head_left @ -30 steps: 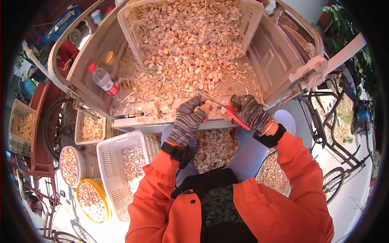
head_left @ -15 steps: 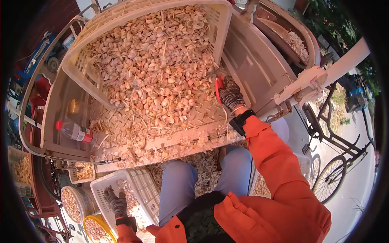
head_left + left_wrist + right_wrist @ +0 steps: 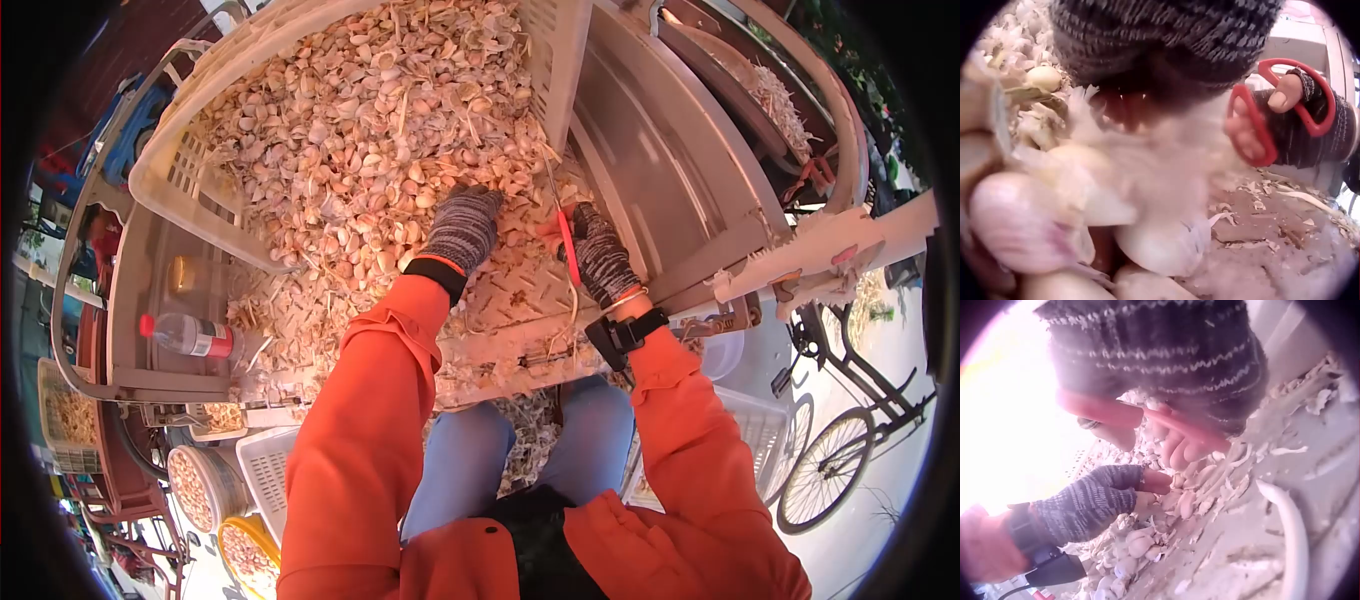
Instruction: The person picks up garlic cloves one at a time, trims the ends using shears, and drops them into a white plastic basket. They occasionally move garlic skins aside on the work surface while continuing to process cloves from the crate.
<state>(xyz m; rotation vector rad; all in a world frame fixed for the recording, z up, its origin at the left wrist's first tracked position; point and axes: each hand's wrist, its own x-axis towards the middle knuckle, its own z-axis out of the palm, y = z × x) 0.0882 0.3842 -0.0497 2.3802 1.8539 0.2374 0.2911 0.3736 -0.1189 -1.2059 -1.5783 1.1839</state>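
Garlic cloves (image 3: 380, 160) with loose papery skins lie heaped over the cart bed, spilling from a tipped plastic crate. My left hand (image 3: 463, 225), in a grey fingerless knit glove, reaches into the near edge of the heap. In the right wrist view its bare fingers stretch out at the cloves (image 3: 1140, 542), thumb apart from them. Pale garlic (image 3: 1022, 222) fills the front of the left wrist view. My right hand (image 3: 602, 255), gloved alike, holds scissors (image 3: 568, 245) by their red handles, thumb through one loop and fingers through the other. The scissor blades point away over the bed's right side.
The beige crate (image 3: 160, 165) frames the heap. A red-capped bottle (image 3: 190, 335) lies at the bed's left. A white crate (image 3: 268, 470), a white bucket (image 3: 195, 490) and a yellow bucket (image 3: 250, 548) stand below left. A bicycle (image 3: 850, 430) is at right.
The hands were together near the bed's edge; then the left hand went down over the white crate at left. Now it is back up at the garlic heap. The right hand keeps the scissors.
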